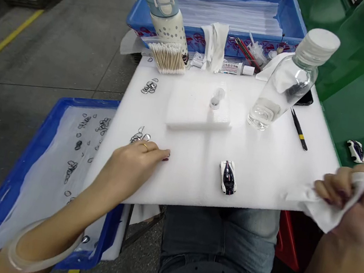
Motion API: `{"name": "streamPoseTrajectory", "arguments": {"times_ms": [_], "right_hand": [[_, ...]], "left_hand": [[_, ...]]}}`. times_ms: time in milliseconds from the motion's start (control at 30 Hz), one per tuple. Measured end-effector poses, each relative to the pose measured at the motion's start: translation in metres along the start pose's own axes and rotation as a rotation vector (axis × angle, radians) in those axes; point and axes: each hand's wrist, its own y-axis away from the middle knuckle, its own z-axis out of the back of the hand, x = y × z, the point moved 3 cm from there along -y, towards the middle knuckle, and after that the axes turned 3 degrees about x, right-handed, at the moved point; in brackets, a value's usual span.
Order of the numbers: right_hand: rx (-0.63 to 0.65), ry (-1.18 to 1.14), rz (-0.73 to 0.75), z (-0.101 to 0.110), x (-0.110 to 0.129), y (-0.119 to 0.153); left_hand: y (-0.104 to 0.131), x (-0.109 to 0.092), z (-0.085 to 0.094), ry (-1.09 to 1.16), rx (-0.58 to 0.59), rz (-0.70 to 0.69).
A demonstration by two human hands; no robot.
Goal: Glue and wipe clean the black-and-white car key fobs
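Note:
My left hand [135, 163] rests on the white foam board [190, 174], thumb and forefinger pinched together. Whatever may be between those fingertips is too small to make out. Just behind its knuckles lies a small pile of thin, dark-rimmed clear pieces [137, 136]. Off the board's right edge, my right hand [362, 209] is closed around a crumpled white cloth [328, 211], which hangs partly below the fingers. Between the hands, a white and black toy car [228, 178] sits on the board, apart from both.
A foam block [193, 106] holds a small clear cup [215, 102]. Behind stand a clear bottle [270, 95], a dotted flask [171, 27], cotton swabs [166, 59] and a blue bin [196, 38]. Tweezers [298, 129] lie right; another toy car [356, 151] is beyond. A blue tray [35, 142] sits lower left.

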Motion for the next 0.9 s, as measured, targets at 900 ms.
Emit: {"name": "streamPoseTrajectory", "arguments": {"times_ms": [900], "right_hand": [[0.622,0.665,1.065,-0.091,-0.016,0.095]], "left_hand": [[-0.018,-0.121,-0.046,2.150,-0.208,0.657]]}}
